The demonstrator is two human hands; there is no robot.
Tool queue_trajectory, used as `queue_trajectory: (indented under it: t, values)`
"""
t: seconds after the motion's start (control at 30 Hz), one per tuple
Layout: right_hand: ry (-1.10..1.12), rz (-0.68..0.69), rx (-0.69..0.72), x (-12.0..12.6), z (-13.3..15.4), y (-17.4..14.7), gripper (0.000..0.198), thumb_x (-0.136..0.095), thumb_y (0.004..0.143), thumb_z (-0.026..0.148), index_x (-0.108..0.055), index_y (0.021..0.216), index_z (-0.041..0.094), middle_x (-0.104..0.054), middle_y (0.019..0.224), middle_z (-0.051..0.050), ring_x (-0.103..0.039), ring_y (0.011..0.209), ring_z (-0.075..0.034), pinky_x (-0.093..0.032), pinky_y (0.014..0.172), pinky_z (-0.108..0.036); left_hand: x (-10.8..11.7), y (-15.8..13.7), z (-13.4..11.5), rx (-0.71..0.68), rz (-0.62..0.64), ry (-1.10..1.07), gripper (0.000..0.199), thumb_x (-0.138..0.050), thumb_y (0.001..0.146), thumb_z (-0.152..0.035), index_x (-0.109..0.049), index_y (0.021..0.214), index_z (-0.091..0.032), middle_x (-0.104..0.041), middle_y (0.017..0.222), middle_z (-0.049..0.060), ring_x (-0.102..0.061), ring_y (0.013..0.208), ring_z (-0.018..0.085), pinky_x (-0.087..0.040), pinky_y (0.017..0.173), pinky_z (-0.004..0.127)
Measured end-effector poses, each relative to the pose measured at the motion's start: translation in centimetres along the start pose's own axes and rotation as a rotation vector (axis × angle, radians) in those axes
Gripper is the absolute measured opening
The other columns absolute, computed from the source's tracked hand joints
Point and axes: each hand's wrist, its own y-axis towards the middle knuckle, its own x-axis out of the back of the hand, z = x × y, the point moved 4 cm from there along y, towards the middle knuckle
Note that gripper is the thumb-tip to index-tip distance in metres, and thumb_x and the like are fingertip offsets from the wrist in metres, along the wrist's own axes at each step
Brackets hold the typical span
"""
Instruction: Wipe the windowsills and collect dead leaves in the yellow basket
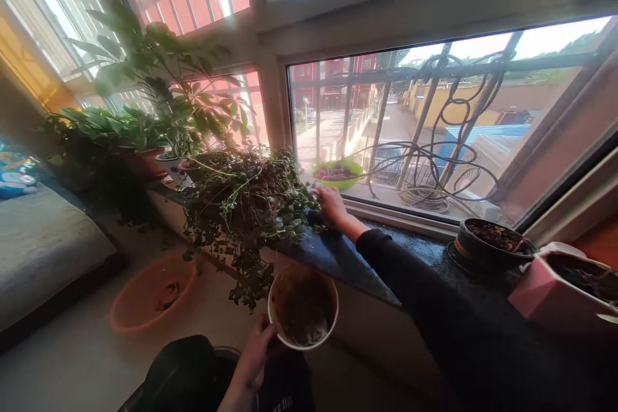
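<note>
At the bottom middle my left hand grips the rim of a round white-rimmed bucket, thumb over the edge. The bucket's inside is dark and stained, with some pale bits low down; the shade hides the rest. My right hand stretches out over the dark windowsill, its fingers closed by the window frame. A small pale patch shows at its fingertips, too unclear to name. Just left of that hand, a bushy trailing plant hangs over the sill's edge.
Leafy potted plants crowd the sill at left. A black pot of soil and a pink planter stand at right. An orange basin rests on the floor. Beyond the glass are a green bowl and coiled hose.
</note>
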Motion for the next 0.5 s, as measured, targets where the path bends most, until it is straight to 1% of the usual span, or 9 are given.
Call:
queue_trajectory:
  t: [0.07,0.13,0.17,0.27,0.33,0.37,0.43,0.5]
  values:
    - [0.027,0.035,0.055,-2.0,0.5,0.7,0.033,-0.054,0.086,0.010,-0.067,0.116,0.012,-0.064,0.133,-0.019,-0.049,0.121,-0.031,-0.038,0.105,-0.041,-0.2,-0.3,-0.3,0.018,0.016,0.011,0.044,-0.086,0.059,-0.043,-0.067,0.091,-0.018,-0.073,0.101,0.010,-0.068,0.103,0.030,-0.055,0.087,0.039]
    - [0.061,0.101,0.085,-3.3,0.0,0.8,0.031,-0.055,0.084,0.007,-0.070,0.110,0.013,-0.067,0.129,-0.018,-0.051,0.120,-0.030,-0.037,0.106,-0.041,-0.3,-0.5,-0.5,0.028,0.029,0.013,0.045,-0.087,0.059,-0.041,-0.067,0.093,-0.019,-0.073,0.101,0.009,-0.068,0.103,0.029,-0.055,0.085,0.038]
    - [0.081,0.139,0.083,-3.6,-0.5,0.7,0.029,-0.056,0.083,0.006,-0.071,0.107,0.014,-0.070,0.123,-0.016,-0.054,0.116,-0.029,-0.038,0.105,-0.040,-0.4,-0.6,-0.6,0.023,0.034,0.011,0.044,-0.086,0.060,-0.041,-0.067,0.093,-0.019,-0.073,0.101,0.009,-0.068,0.103,0.029,-0.055,0.085,0.037]
    - [0.140,0.227,0.050,-2.9,-2.3,0.4,0.025,-0.056,0.083,0.007,-0.072,0.101,0.016,-0.076,0.102,-0.007,-0.063,0.095,-0.023,-0.046,0.090,-0.031,-0.4,-0.8,-0.8,0.019,0.032,0.014,0.041,-0.085,0.063,-0.039,-0.067,0.093,-0.018,-0.073,0.103,0.009,-0.068,0.102,0.028,-0.055,0.085,0.036]
    - [0.184,0.266,0.016,-1.8,-3.2,0.3,0.025,-0.053,0.089,0.012,-0.070,0.107,0.016,-0.077,0.099,-0.003,-0.065,0.086,-0.019,-0.048,0.080,-0.026,-0.5,-0.9,-0.9,0.023,0.022,0.016,0.040,-0.086,0.063,-0.038,-0.067,0.093,-0.018,-0.073,0.104,0.009,-0.068,0.103,0.028,-0.056,0.085,0.036]
    - [0.192,0.273,-0.008,-1.3,-3.4,0.2,0.027,-0.051,0.091,0.014,-0.069,0.111,0.016,-0.077,0.100,-0.002,-0.065,0.084,-0.017,-0.049,0.078,-0.025,-0.6,-1.0,-0.9,0.023,0.016,0.014,0.040,-0.086,0.063,-0.038,-0.067,0.092,-0.018,-0.073,0.105,0.009,-0.068,0.103,0.028,-0.056,0.085,0.036]
    - [0.174,0.263,-0.054,-0.7,-3.5,0.0,0.028,-0.050,0.091,0.013,-0.068,0.113,0.015,-0.077,0.103,-0.004,-0.066,0.087,-0.018,-0.049,0.080,-0.025,-0.6,-1.1,-1.0,0.019,0.003,0.007,0.040,-0.087,0.062,-0.038,-0.067,0.091,-0.018,-0.072,0.103,0.009,-0.068,0.102,0.028,-0.056,0.085,0.036]
    - [0.126,0.239,-0.079,-0.7,-2.9,-0.3,0.028,-0.051,0.086,0.008,-0.069,0.107,0.015,-0.076,0.103,-0.006,-0.065,0.094,-0.021,-0.048,0.087,-0.028,-0.6,-1.1,-0.8,0.013,-0.006,0.006,0.039,-0.087,0.061,-0.038,-0.067,0.089,-0.018,-0.071,0.100,0.009,-0.068,0.101,0.027,-0.057,0.084,0.037]
